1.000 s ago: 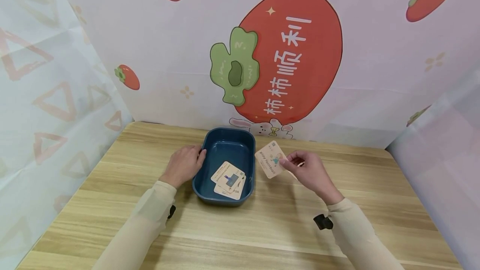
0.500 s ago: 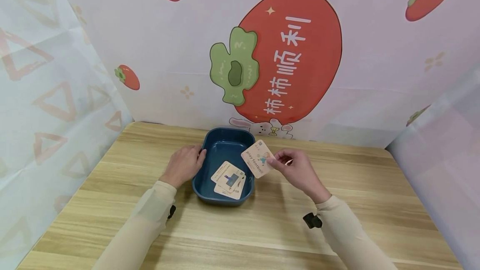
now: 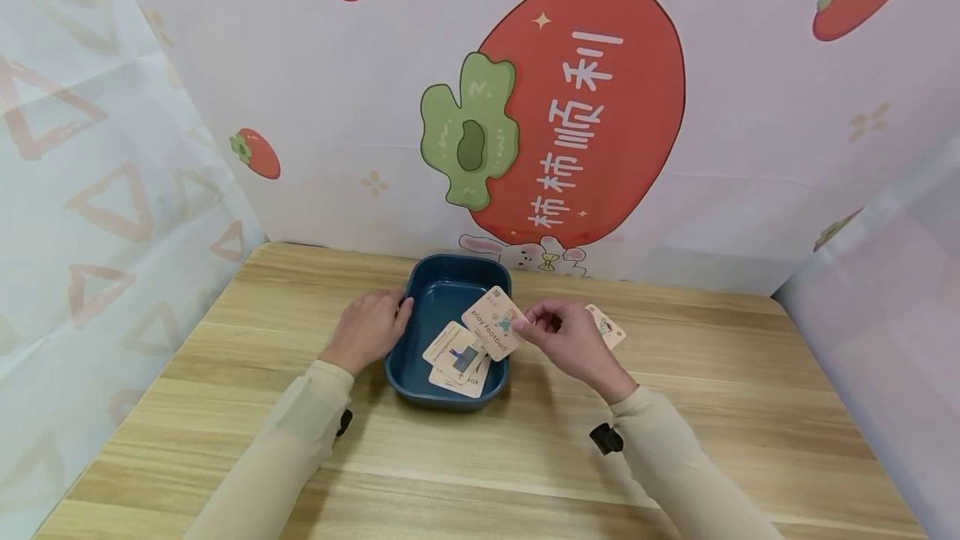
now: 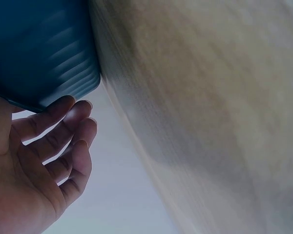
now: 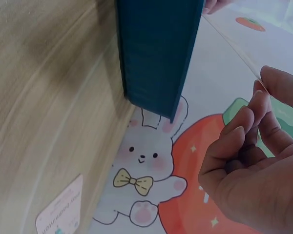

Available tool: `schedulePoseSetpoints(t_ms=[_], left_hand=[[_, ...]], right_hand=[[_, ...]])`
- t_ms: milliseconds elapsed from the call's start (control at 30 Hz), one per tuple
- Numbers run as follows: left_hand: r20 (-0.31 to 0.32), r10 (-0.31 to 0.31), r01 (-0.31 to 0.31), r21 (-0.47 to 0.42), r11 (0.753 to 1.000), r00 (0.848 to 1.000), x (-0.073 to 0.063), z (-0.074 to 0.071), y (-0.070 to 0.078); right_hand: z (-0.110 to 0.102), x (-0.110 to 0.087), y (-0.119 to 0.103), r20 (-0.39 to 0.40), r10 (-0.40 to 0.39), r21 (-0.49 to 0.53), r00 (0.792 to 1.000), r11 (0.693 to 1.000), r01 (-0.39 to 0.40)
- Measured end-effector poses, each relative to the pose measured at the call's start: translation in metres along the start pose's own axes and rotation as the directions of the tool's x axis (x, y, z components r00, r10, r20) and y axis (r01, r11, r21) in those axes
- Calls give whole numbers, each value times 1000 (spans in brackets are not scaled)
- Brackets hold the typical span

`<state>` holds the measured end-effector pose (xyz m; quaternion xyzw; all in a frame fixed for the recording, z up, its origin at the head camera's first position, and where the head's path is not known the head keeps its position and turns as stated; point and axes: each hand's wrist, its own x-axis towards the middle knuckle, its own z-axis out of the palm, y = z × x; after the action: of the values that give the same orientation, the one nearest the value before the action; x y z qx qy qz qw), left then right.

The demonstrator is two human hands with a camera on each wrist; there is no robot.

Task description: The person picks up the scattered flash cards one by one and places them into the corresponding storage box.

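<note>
Triangles point(image 3: 77, 302) in pale red and beige mark the wall point(image 3: 161, 165) at far left, and a small printed persimmon point(image 3: 260, 155) sits on the back wall point(image 3: 330, 48) just past the corner. Below it a cream sleeve point(image 3: 288, 432) with a black band point(image 3: 344, 422) leads to the left hand point(image 3: 366, 330). Its thumb lies on the rim of a blue tray point(image 3: 450, 294); its other fingers, bent, are against the outer side, so the rim is held between them.

The tray stands flat on the wood-grain worktop point(image 3: 750, 373). In its near half lies a pile point(image 3: 456, 352) of overlapping cards, the top one with a blue picture; how many are underneath cannot be told.

Above the tray's right side hangs the "play football" card point(image 3: 491, 319), tilted, covering part of the pile and the right rim. The right hand point(image 3: 570, 340) pinches it by its right edge, fingers narrow. Behind this, the back wall shows a big red persimmon point(image 3: 637, 132) with a white rabbit point(image 3: 521, 257) beneath.

Just right of the right hand, a "play badminton" card point(image 3: 609, 328) lies on the worktop, partly hidden by the hand in the head view. Farther right, a pale wall point(image 3: 885, 315) closes the corner.
</note>
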<state>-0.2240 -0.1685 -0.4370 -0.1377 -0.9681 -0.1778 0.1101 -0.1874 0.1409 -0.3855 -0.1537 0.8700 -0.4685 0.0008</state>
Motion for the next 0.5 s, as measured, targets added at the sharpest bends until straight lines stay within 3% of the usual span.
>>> schedulePoseSetpoints(t_ms=[267, 500], left_hand=[[-3, -8, 8, -1, 1000, 1000, 0, 1, 0], [-3, -7, 7, -4, 1000, 1000, 0, 1, 0]], right_hand=[[12, 4, 2, 21, -12, -1, 1000, 1000, 12], [24, 7, 3, 49, 47, -26, 998, 999, -45]])
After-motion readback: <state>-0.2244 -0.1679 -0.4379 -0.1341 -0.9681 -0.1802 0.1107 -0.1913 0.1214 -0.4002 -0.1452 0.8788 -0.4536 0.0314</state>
